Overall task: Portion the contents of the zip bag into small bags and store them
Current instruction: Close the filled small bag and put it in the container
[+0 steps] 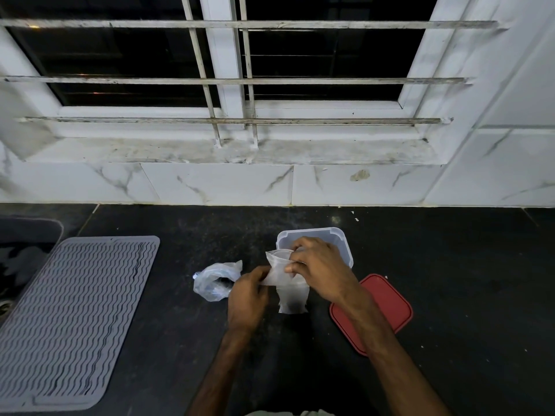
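clear bag [280, 267] is pinched near its mouth by both hands, left hand [247, 295] and right hand [321, 265], just in front of the open tub [312, 231]. flimsy plastic, so if a pinch slips, whatever's inside could spill onto the worktop [450, 265].

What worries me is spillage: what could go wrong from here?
1. The left hand and right hand both pinch the small clear bag just in front of the open container; a slip could spill whatever it holds onto the black counter.
2. The right forearm crosses above the red lid, so pulling back might knock it.
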`<action>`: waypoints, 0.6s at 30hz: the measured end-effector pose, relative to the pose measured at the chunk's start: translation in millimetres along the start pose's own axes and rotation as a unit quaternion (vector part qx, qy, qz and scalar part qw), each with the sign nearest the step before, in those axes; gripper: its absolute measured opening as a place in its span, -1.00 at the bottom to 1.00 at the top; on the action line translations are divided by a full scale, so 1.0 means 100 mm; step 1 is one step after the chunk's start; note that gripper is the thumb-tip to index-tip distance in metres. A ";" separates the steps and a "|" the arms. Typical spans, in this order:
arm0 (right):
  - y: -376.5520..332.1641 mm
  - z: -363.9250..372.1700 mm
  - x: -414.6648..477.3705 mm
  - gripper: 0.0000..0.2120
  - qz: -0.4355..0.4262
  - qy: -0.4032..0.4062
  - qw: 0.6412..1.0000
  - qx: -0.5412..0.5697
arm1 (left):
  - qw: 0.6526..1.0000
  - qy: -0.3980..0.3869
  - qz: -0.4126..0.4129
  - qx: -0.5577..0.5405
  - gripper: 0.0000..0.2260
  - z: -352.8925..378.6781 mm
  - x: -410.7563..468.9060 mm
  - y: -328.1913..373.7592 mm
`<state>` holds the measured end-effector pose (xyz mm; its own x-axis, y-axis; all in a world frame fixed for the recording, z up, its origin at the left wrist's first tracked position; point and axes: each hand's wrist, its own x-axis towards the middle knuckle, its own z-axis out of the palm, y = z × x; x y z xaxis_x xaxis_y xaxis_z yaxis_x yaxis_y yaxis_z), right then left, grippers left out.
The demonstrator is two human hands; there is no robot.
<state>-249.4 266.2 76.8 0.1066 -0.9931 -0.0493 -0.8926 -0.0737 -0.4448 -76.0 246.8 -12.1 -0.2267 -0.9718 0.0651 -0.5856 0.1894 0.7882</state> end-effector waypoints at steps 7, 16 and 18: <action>0.00 0.03 0.02 -0.77 -0.060 -0.049 0.994 -0.077 | 0.953 -0.166 -0.008 -0.253 -0.39 -0.04 -0.03 0.04; -0.03 0.03 -0.02 -0.89 -0.124 -0.046 0.990 -0.043 | 0.915 -0.269 0.007 -0.300 -0.26 -0.22 0.07 0.04; -0.06 0.02 -0.03 -0.86 -0.117 -0.055 0.989 -0.069 | 0.921 -0.266 0.005 -0.285 -0.39 -0.20 0.09 0.07</action>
<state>-243.5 269.5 78.2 0.3569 -0.9322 -0.0597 -0.8887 -0.3192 -0.3291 -66.8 236.9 5.8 -0.6682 -0.7350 -0.1153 -0.1127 -0.0532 0.9922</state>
